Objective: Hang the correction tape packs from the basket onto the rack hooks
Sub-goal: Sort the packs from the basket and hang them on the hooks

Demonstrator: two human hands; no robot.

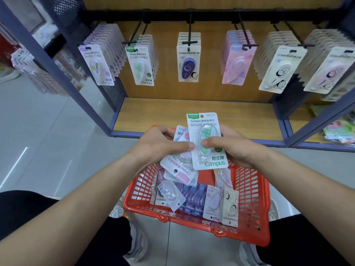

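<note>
I hold both hands over the red basket (251,191). The fingers (213,143) of my right hand (236,150) pinch a green correction tape pack (208,129), upright, thumb on its blister. My left hand (159,144) grips a small fan of pink packs (181,170) (printed upside down), just left of the green one and partly behind it, the thumb touching its edge. Loose packs (192,202) lie in the basket below my fingers. The rack hooks (189,29) stand well beyond them, the matching green row (141,66) up to the left.
</note>
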